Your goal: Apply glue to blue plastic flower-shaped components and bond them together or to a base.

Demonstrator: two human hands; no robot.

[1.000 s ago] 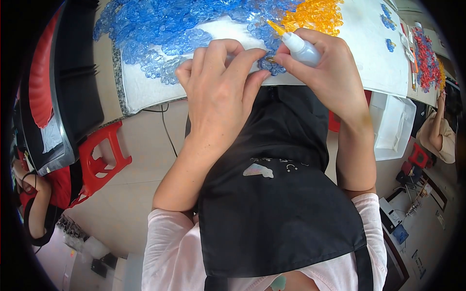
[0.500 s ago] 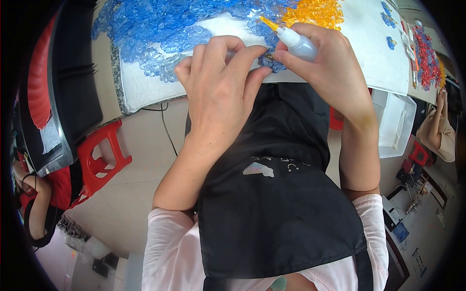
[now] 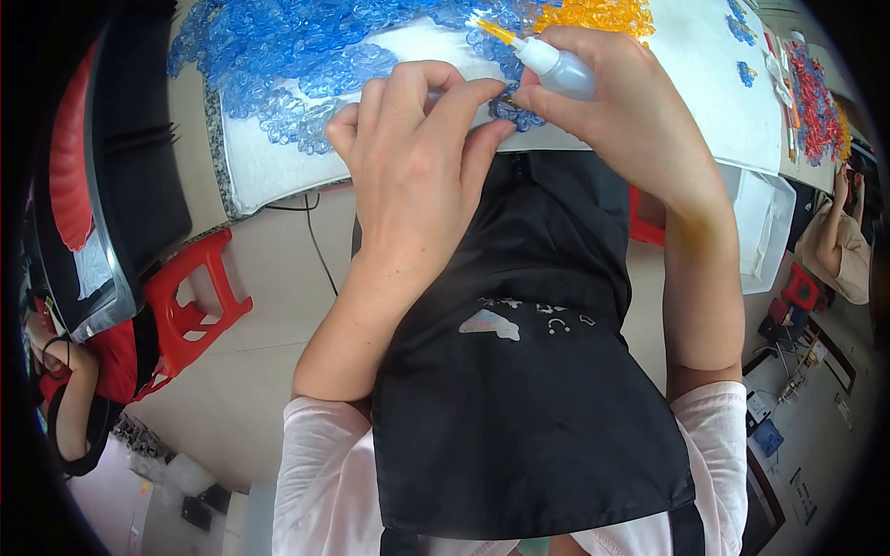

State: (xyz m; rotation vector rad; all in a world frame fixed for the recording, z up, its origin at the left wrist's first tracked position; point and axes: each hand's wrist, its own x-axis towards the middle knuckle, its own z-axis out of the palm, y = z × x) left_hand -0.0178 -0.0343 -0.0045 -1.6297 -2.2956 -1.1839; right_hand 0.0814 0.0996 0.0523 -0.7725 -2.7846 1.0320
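My right hand (image 3: 621,102) is closed around a small translucent squeeze bottle (image 3: 562,72) with a white collar and a slim yellow nozzle. The bottle lies tilted in the grip, its tip pointing up and left over the blue pieces. My left hand (image 3: 413,157) is bent over the near edge of the white table sheet. Its thumb and index finger close on the left side of a dark blue beaded piece (image 3: 519,115), shaped like a cluster of petals. The bottle and the beaded piece are apart. Part of the piece is hidden by my fingers.
A wide heap of clear blue pieces (image 3: 287,46) covers the far left of the white sheet (image 3: 714,111). Orange pieces (image 3: 603,15) lie behind the bottle. Red stools (image 3: 199,292) and a white bin (image 3: 765,222) stand below the table. Other people work at both sides.
My right hand has shifted the bottle slightly up and to the left, and its forearm has swung a little outward. My left hand stays almost in place on the beaded piece.
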